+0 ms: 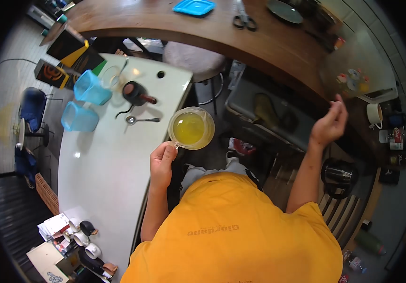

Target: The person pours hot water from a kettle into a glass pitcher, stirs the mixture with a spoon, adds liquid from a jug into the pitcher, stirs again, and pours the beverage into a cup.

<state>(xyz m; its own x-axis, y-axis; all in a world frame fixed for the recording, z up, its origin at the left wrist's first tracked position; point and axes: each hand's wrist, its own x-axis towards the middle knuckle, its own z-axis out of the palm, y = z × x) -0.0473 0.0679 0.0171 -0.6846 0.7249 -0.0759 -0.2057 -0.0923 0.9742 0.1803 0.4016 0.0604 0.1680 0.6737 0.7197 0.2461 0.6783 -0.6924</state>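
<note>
My left hand (162,164) is closed on the small handle of a clear glass cup (211,128). Yellow-green liquid (189,129) fills part of the cup, which is over the gap beside the white table. Out to the right, my right hand (331,123) is raised with loosely stretched fingers, and nothing shows in it. It is close to the edge of the wooden counter, below a clear plastic container (360,61) with colourful marks. A metal spoon (141,120) and a dark pot with a reddish-brown handle (134,93) rest on the table, left of the cup.
Two light-blue plastic containers (79,117) and a clear glass vessel (112,78) stand on the white table (104,174). Scissors (244,21) and a blue tray (193,7) lie on the wooden counter (269,40). A stool (191,59), grey bin (245,96) and black kettle (338,175) are nearby.
</note>
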